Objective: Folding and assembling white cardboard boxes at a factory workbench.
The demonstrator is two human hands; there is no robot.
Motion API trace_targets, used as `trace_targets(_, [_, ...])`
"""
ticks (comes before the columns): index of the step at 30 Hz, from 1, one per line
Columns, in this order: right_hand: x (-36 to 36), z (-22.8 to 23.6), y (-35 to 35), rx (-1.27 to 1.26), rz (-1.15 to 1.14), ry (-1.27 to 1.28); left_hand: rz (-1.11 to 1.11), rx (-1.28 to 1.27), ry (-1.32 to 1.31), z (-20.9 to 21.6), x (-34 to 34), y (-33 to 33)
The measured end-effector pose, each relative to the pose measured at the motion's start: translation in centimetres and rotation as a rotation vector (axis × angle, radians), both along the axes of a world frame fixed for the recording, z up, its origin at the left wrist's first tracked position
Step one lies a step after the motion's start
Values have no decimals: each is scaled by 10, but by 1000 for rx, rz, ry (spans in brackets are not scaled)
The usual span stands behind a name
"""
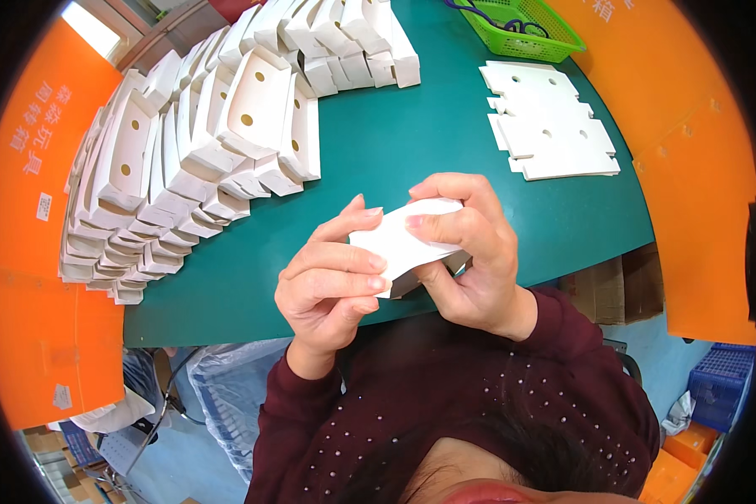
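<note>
Close in front of me, over the near edge of the green table [370, 143], a white cardboard piece [407, 239] is held between both hands. It is bent, and its shaded underside shows near my right thumb. My left hand [323, 281] grips its left end, with fingertips pressed on the face and edge. My right hand [479, 244] wraps round the right end, fingers on top and one digit underneath. Flat white die-cut cardboard blanks [554, 126] with round holes lie in a pile at the right.
Folded white cardboard trays [252, 105] with round holes stand in tall stacks at the left and back. A green plastic basket [525, 38] holding dark-handled items sits at the far right. Orange panels [42, 235] flank both sides. A brown carton [613, 290] stands below the table's right edge.
</note>
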State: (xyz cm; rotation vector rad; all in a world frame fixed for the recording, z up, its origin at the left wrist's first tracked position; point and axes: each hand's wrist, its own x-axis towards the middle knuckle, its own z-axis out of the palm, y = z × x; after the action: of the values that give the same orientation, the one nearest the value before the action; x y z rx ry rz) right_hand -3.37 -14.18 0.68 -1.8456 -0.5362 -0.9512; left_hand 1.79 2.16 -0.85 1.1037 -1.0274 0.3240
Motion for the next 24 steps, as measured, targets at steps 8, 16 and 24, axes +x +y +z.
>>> trace_targets(8, [3,-1,0,6,31,-5,60,34,27,1,-3,3])
trace_targets(16, [0,1,-9,-93,79,-22,175,40,272,10,-31,-3])
trace_targets(24, [-5,9,-3,-248,-56,-52,459,184,192,11,-37,-16])
